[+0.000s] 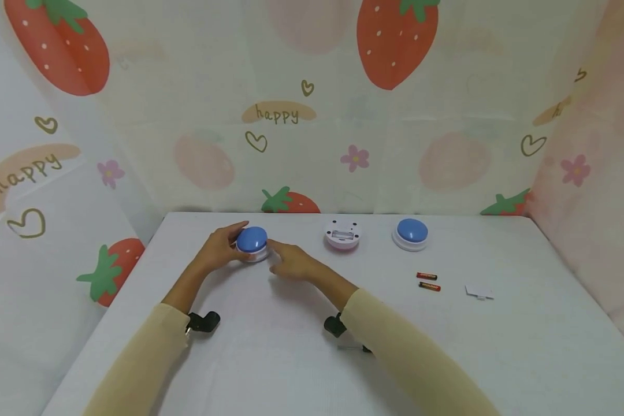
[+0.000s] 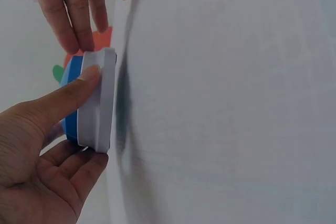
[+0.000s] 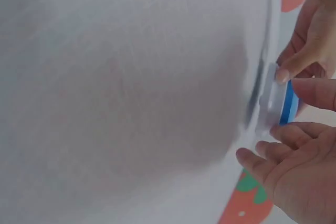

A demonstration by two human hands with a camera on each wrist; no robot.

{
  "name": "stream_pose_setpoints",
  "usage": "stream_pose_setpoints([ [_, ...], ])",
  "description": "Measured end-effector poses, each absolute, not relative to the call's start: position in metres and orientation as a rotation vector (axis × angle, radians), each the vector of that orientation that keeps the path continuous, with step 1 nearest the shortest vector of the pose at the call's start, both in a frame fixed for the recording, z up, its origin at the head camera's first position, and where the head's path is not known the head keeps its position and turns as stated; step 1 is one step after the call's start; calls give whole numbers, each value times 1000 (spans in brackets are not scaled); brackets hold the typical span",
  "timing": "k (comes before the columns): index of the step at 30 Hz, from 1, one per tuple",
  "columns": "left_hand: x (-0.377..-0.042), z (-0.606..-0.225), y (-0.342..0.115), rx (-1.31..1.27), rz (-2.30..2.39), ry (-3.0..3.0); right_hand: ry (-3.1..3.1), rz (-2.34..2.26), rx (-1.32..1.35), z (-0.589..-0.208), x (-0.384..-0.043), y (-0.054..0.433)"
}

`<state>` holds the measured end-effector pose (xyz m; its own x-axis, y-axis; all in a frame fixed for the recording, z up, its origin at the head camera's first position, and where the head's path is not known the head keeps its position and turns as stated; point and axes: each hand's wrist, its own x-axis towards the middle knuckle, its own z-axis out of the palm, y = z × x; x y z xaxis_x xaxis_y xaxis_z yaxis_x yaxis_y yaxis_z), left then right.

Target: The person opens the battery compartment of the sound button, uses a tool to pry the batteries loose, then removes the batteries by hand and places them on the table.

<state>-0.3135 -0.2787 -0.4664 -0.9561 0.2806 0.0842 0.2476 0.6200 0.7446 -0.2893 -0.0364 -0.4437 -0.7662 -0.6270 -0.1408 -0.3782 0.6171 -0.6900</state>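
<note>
A round push button [image 1: 252, 240] with a blue dome and a white base is at the back left of the table. My left hand [image 1: 220, 248] grips it from the left, thumb on the near side of the white base [image 2: 97, 114] and fingers round the far side. On its right side is my right hand [image 1: 294, 262], fingers extended, with fingertips at the rim. In the right wrist view, that hand's thumb [image 3: 315, 93] lies by the blue dome [image 3: 290, 103]. The base is close to the tabletop; whether it touches, I cannot tell.
Right of my hands, an upturned round base [image 1: 343, 235] shows its battery compartment. Beyond it stands a second blue-domed button [image 1: 411, 234]. Two batteries [image 1: 429, 286] and a small white cover [image 1: 479, 292] lie nearer. A thin metal-shafted tool [image 1: 349, 348] lies by my right sleeve.
</note>
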Motion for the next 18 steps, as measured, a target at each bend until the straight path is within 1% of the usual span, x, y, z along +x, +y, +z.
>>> stream_pose_setpoints([
  [5, -309, -456, -271, 496, 1331, 2764, 2560, -884, -852, -435, -281, -20],
  [9, -298, -448, -264, 479, 1391, 2699, 2589, -858, -911, -425, -270, -5],
  [18, -271, -435, -238, 406, 1517, 2440, 2627, -880, -954, -405, -230, 37],
])
